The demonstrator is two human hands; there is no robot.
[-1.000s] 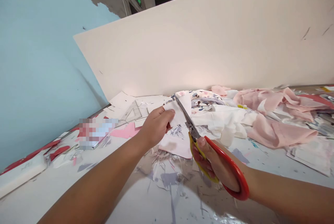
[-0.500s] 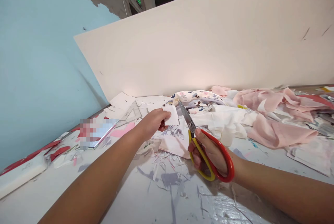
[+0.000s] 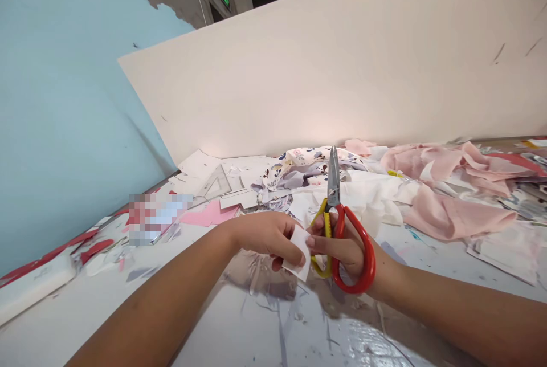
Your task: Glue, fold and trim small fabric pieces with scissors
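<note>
A small white piece of paper (image 3: 301, 250) is pinched between the thumb and fingers of my left hand (image 3: 277, 240), over the middle of the table. My right hand (image 3: 348, 244) has the scissors (image 3: 334, 184) hooked on it by their red and yellow handles, blades closed and pointing up and away. The fingertips of that hand touch the paper's right edge. Below both hands lie thin paper scraps, partly hidden by my left hand.
Floral cloth (image 3: 299, 162), white cloth and pink fabric (image 3: 457, 213) are heaped along the back and right. Pink paper (image 3: 209, 213), a clear set square (image 3: 219, 182) and a blurred flat object (image 3: 158, 219) lie left. A cream board (image 3: 320, 70) stands behind the white table (image 3: 222, 327).
My left hand has come toward me and turned with the paper. The scissors have swung upright with their blades closed, and my right fingertips now meet the paper.
</note>
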